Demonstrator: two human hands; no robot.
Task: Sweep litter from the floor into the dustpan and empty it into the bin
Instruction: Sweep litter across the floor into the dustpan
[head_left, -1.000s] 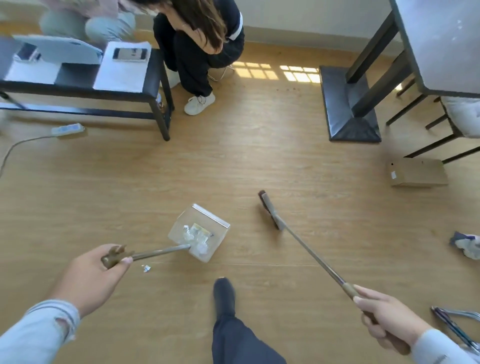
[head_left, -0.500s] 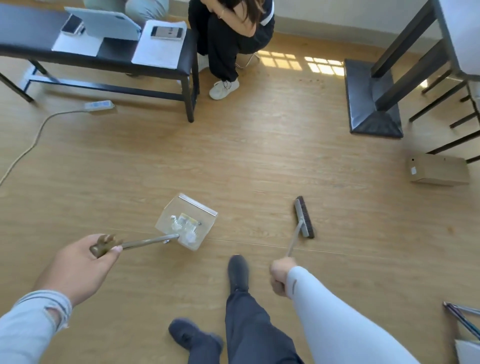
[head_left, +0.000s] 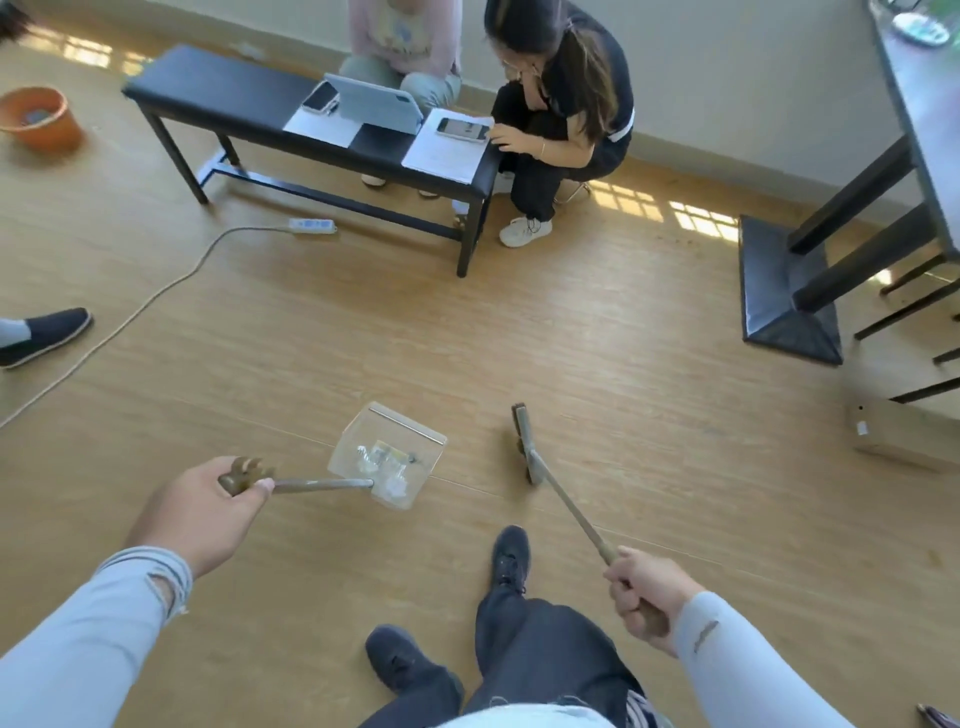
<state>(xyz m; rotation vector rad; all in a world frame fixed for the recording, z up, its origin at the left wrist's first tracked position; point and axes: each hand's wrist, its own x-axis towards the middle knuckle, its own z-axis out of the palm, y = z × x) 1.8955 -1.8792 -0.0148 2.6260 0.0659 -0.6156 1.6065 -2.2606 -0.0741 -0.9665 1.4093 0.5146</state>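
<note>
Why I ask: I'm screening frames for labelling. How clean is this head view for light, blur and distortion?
Head view: sunlight patches glare on the floor by the wall; wide-angle bending curves the bench and edges; orange bucket is motion-blurred; clear dustpan stays readable.

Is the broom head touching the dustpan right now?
Apart. The head view shows the broom head to the right of the clear dustpan, with a plain strip of bare wooden floor between them.
</note>
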